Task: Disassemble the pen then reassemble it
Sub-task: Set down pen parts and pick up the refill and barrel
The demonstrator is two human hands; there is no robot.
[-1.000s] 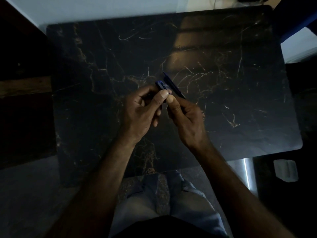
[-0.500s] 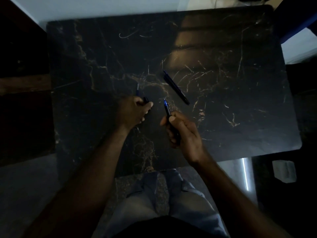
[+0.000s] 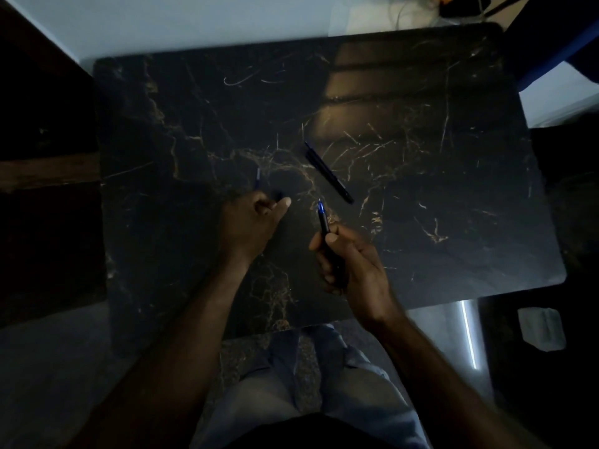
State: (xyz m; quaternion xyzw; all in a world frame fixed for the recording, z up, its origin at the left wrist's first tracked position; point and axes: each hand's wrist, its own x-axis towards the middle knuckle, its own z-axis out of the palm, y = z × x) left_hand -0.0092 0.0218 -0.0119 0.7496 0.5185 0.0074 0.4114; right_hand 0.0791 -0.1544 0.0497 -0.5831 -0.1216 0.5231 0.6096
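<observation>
Dark marble with thin gold lines covers the counter (image 3: 421, 222), and the room around it is dim. The person's two bare arms reach over it from below.

The right hand (image 3: 353, 267) is closed around a pen body (image 3: 327, 234). The thumb and the other fingers wrap the dark barrel, and its blue tip sticks up past the thumb, pointing away from the person.

The left hand (image 3: 251, 223) is curled almost into a fist, low by the counter top. A small blue pen part (image 3: 258, 178) shows just past its knuckles. It is blurry, so I cannot tell if the fingers have hold of it or if it lies on the counter. Something small and dark may sit by the thumb, but it is too dim to be sure.

Another pen (image 3: 328, 171), long and dark, lies flat on the counter. It is up and to the right of the right hand's fingers, near the held pen's tip but not touching it. It lies slanted, with one end far and left and the other end near and right.

Pale blue trousers (image 3: 366, 390) show at the bottom edge.
</observation>
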